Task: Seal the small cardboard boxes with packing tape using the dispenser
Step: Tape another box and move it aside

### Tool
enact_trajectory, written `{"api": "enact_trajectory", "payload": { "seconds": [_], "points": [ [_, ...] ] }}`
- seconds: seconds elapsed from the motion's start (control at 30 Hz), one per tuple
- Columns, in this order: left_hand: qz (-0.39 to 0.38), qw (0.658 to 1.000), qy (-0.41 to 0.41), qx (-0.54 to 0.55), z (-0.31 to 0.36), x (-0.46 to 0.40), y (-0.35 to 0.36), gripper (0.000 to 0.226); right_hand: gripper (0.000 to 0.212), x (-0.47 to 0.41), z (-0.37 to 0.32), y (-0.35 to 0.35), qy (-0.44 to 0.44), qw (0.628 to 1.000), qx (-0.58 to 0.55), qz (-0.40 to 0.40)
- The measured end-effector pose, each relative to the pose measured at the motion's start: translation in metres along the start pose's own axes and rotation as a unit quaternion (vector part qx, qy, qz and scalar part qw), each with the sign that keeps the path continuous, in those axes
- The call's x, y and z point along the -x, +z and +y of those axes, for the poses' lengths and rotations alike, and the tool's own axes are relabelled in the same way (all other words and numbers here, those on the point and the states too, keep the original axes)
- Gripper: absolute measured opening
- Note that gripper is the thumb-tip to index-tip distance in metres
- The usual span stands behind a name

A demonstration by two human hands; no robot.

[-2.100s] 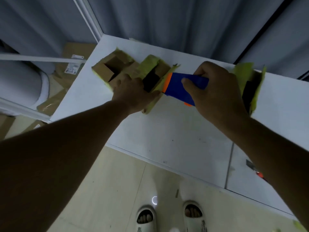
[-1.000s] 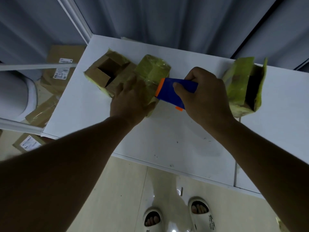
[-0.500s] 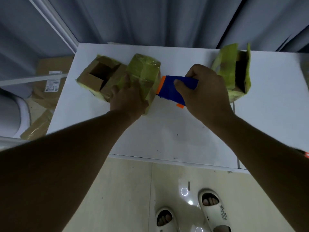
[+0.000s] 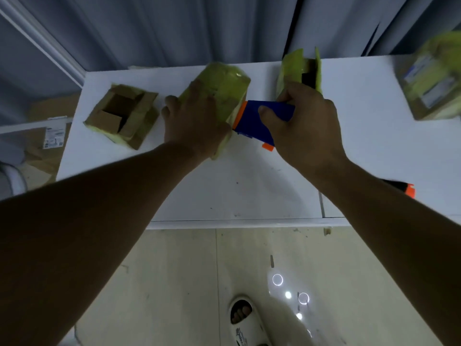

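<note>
A small closed box wrapped in yellowish tape (image 4: 224,88) sits mid-table. My left hand (image 4: 192,123) lies over its near left side, fingers spread on top. My right hand (image 4: 306,128) grips a blue tape dispenser with orange trim (image 4: 252,121), whose orange end touches the box's right side. An open cardboard box (image 4: 122,116) with raised flaps stands to the left. Another taped box (image 4: 299,71), open at its right side, stands behind my right hand. A blurred taped box with a label (image 4: 431,78) is at the far right.
The white table (image 4: 237,191) has its front edge near me and grey curtains behind it. Flat cardboard (image 4: 47,143) lies on the floor to the left. A black and orange object (image 4: 406,189) peeks out beside my right forearm. My sandalled foot (image 4: 247,323) stands on the tiled floor.
The taped box has come away from the open box on the left, with my left hand on it. The dispenser stays against its right side. The view has swung right.
</note>
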State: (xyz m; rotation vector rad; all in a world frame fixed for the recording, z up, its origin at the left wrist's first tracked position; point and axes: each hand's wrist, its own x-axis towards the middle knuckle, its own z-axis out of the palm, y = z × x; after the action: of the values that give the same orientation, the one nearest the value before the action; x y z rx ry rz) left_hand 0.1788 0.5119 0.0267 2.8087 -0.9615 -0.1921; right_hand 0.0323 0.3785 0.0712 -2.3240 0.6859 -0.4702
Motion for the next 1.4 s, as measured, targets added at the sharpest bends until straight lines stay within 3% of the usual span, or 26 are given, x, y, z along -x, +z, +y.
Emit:
{"api": "enact_trajectory", "payload": {
  "seconds": [0.17,0.3,0.53,0.8,1.07,1.27,1.4],
  "points": [
    [0.077,0.995,0.018,-0.065,0.055,0.010,0.000,0.058,0.020,0.021,0.031,-0.040,0.009,1.000,-0.008,0.025],
    [0.188,0.981,0.029,-0.032,0.108,0.038,-0.005,0.043,0.021,0.044,0.062,-0.083,0.016,0.999,-0.017,0.049],
    [0.333,0.937,0.102,0.032,0.229,0.079,-0.014,0.039,0.024,0.085,0.123,-0.176,0.049,0.993,-0.031,0.103],
    [0.221,0.962,0.157,-0.042,0.350,0.095,-0.008,0.039,0.019,0.120,0.182,-0.273,0.078,0.986,-0.012,0.147],
    [0.159,0.958,0.229,-0.062,0.478,0.126,0.000,0.040,0.016,0.168,0.246,-0.371,0.135,0.973,0.022,0.184],
    [0.168,0.946,0.277,-0.008,0.570,0.159,-0.028,0.037,0.017,0.199,0.260,-0.456,0.169,0.960,0.040,0.221],
    [0.159,0.945,0.286,-0.030,0.624,0.182,-0.070,0.039,0.018,0.216,0.248,-0.521,0.184,0.952,0.047,0.240]
  ]
}}
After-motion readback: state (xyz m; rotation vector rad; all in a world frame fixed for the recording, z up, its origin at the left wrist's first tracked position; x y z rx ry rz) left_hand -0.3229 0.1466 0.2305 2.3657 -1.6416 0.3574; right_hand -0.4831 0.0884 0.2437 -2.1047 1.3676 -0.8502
